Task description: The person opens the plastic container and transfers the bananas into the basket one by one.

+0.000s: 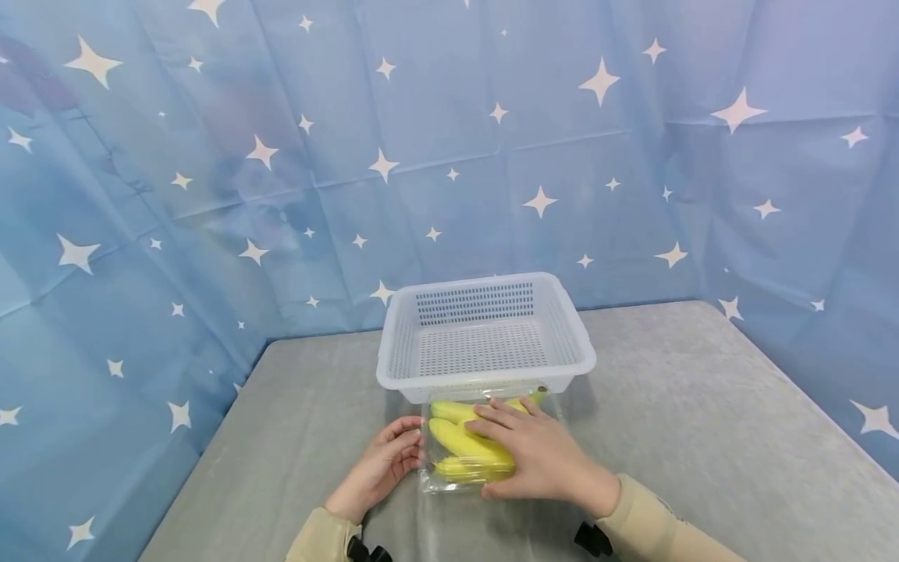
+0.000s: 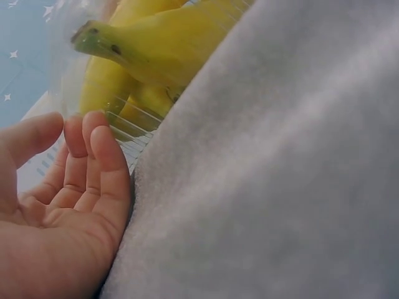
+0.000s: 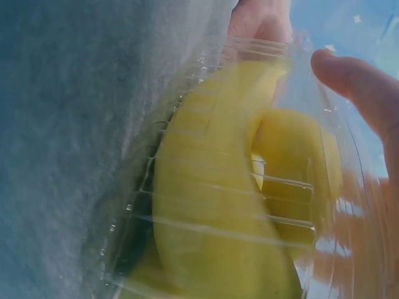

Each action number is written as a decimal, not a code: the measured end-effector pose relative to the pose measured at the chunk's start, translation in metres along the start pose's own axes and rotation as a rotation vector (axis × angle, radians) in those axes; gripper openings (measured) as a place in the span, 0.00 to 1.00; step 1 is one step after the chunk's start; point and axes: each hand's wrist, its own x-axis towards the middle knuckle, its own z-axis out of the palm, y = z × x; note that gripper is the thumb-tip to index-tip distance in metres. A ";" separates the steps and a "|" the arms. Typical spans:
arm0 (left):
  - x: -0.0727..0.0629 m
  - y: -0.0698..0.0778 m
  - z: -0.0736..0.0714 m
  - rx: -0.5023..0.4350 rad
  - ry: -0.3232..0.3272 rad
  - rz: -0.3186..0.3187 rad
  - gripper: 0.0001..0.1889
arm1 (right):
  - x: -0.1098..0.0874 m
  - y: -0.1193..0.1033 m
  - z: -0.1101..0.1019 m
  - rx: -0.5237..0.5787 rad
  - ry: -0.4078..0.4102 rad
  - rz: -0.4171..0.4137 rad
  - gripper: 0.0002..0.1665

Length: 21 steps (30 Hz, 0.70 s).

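Observation:
A clear plastic box (image 1: 449,487) with several yellow bananas (image 1: 460,439) inside lies on the table. My right hand (image 1: 541,457) rests across the top right part of the box, fingers spread and nearly straight. At the box's left side, my left hand (image 1: 382,464) touches the edge with its fingertips, the fingers loosely bent. A green-tipped banana stem (image 2: 93,40) shows through the plastic just beyond the left fingertips in the left wrist view. The right wrist view looks through the ribbed plastic wall at a curved banana (image 3: 212,180), with the right thumb (image 3: 355,81) along the upper right.
Directly behind the box stands a white perforated plastic basket (image 1: 485,375) with nothing visible inside. Grey cloth covers the table (image 1: 688,421). A blue curtain (image 1: 449,125) with white stars hangs along the back and both sides.

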 end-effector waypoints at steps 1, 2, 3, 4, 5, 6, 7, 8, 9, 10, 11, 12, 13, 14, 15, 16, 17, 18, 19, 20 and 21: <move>0.000 0.000 0.000 -0.001 0.001 0.000 0.08 | 0.000 0.000 0.000 -0.007 0.004 -0.001 0.47; 0.000 0.000 0.000 -0.003 0.005 0.000 0.07 | 0.000 0.000 0.000 -0.013 0.006 -0.002 0.47; 0.000 0.000 0.000 -0.001 0.003 0.002 0.07 | 0.000 0.000 0.000 -0.017 0.010 -0.003 0.47; 0.000 0.000 0.000 0.003 0.000 0.007 0.08 | 0.000 0.000 0.000 -0.022 0.011 -0.004 0.47; 0.000 0.000 0.000 0.003 -0.003 0.008 0.08 | 0.000 -0.001 0.000 -0.026 0.013 -0.004 0.47; 0.000 0.000 0.000 0.002 -0.008 0.008 0.08 | -0.001 -0.001 0.000 -0.029 0.012 -0.004 0.47; -0.001 0.000 0.000 0.001 -0.010 0.011 0.08 | 0.000 -0.001 0.001 -0.031 0.012 -0.003 0.47; -0.001 0.000 0.000 0.003 -0.016 0.013 0.08 | 0.000 -0.001 0.001 -0.027 0.013 -0.003 0.47; -0.001 0.001 0.000 0.002 -0.022 0.015 0.08 | 0.000 -0.001 0.002 -0.023 0.016 -0.003 0.47; -0.001 0.001 -0.001 -0.001 -0.026 0.016 0.08 | 0.000 -0.001 0.002 -0.021 0.017 -0.003 0.47; -0.001 0.001 -0.001 -0.005 -0.029 0.016 0.08 | 0.000 -0.001 0.003 -0.016 0.018 -0.002 0.47; -0.001 0.001 -0.001 -0.006 -0.033 0.018 0.08 | 0.000 0.000 0.003 -0.010 0.021 -0.004 0.47; -0.002 0.001 -0.001 -0.006 -0.036 0.021 0.08 | 0.000 0.000 0.003 -0.006 0.021 -0.005 0.47; -0.001 0.001 -0.001 -0.005 -0.039 0.024 0.08 | 0.000 0.000 0.003 0.001 0.016 -0.002 0.47; -0.001 0.001 -0.001 -0.006 -0.038 0.024 0.08 | 0.000 0.000 0.003 0.005 0.010 0.001 0.47; -0.001 0.001 0.000 -0.004 -0.037 0.022 0.08 | -0.001 0.000 0.003 0.008 0.005 0.005 0.46; -0.001 0.001 0.000 -0.001 -0.034 0.021 0.08 | -0.001 0.001 0.002 0.011 0.001 0.007 0.46; -0.002 0.001 0.001 0.002 -0.030 0.018 0.08 | -0.001 0.000 0.002 0.013 -0.003 0.007 0.46; -0.002 0.002 0.001 0.006 -0.024 0.015 0.08 | -0.001 0.000 0.002 0.014 -0.007 0.009 0.46; -0.002 0.002 0.002 0.009 -0.018 0.010 0.08 | -0.001 0.000 0.001 0.013 -0.009 0.011 0.46; -0.001 0.002 0.002 0.010 -0.013 0.006 0.08 | -0.002 0.000 0.001 0.014 -0.008 0.010 0.46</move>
